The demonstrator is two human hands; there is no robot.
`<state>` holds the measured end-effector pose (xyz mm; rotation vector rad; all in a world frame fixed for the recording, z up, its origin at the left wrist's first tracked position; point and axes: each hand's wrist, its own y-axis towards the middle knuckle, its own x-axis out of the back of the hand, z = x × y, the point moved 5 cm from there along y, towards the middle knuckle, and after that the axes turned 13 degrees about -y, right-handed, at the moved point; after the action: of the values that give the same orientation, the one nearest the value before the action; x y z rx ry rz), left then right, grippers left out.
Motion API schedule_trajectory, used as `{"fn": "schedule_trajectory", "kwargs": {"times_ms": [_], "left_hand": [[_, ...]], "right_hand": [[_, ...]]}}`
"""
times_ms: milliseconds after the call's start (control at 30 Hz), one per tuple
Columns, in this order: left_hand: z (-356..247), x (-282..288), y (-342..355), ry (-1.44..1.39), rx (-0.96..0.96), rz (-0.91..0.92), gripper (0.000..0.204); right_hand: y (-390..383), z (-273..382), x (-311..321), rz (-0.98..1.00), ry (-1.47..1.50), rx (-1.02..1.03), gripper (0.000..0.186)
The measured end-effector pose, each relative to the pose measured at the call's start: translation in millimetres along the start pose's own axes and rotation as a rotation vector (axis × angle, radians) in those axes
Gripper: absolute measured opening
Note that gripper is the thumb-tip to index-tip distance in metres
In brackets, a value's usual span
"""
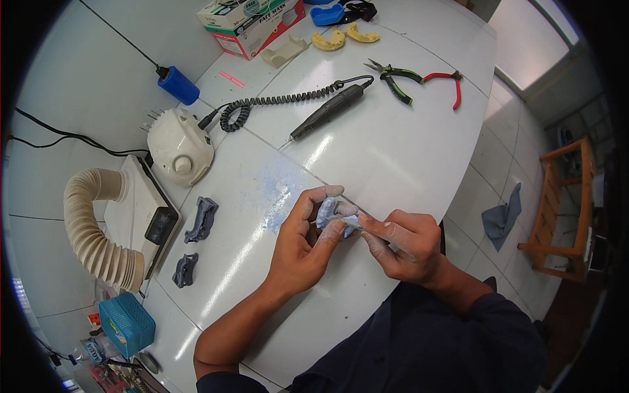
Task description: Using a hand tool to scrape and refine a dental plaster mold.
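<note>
Over the white tiled table, my left hand (303, 247) is closed around a light blue plaster dental cast (325, 211), thumb and fingers gripping its sides. My right hand (411, 247) pinches a slim tool (358, 224) whose tip meets the cast near my left thumb. Most of the tool is hidden in my fingers, so its exact kind does not show. Pale powder coats the fingers of both hands. Blue dust (278, 193) is scattered on the table beyond my left hand. Two dark grey-blue molded pieces, one longer (202, 219) and one shorter (185, 270), lie to the left.
A corded rotary handpiece (331, 111) lies at the back, wired to a cream control unit (180, 147). Pliers (396, 78), yellow dental casts (329, 40) and a mask box (252, 29) are farther off. A ribbed hose (85, 216) and blue basket (128, 324) stand left.
</note>
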<state>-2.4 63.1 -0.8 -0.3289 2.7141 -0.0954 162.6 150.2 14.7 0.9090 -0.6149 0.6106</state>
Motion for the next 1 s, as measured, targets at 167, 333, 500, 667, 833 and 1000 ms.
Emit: {"fn": "schedule_trajectory", "kwargs": {"times_ms": [167, 333, 500, 667, 833, 1000], "left_hand": [[3.6, 1.7, 0.5, -0.026, 0.023, -0.014, 0.042], [4.4, 2.5, 1.5, -0.018, 0.014, -0.006, 0.042], [2.4, 0.8, 0.6, -0.009, 0.012, -0.014, 0.042], [3.6, 2.0, 0.3, 0.015, 0.002, 0.020, 0.044], [1.7, -0.3, -0.2, -0.008, 0.019, 0.005, 0.043], [3.1, 2.0, 0.2, 0.027, 0.009, 0.018, 0.043]], "right_hand": [[0.4, 0.2, 0.6, 0.004, -0.008, -0.007, 0.044], [0.3, 0.0, 0.4, -0.007, -0.015, -0.010, 0.044], [-0.6, -0.7, -0.8, -0.001, 0.001, 0.007, 0.044], [0.1, 0.2, 0.4, -0.006, 0.003, 0.015, 0.044], [0.7, 0.4, 1.3, -0.007, 0.013, 0.007, 0.043], [0.4, -0.3, 0.6, -0.001, 0.010, 0.007, 0.045]]}}
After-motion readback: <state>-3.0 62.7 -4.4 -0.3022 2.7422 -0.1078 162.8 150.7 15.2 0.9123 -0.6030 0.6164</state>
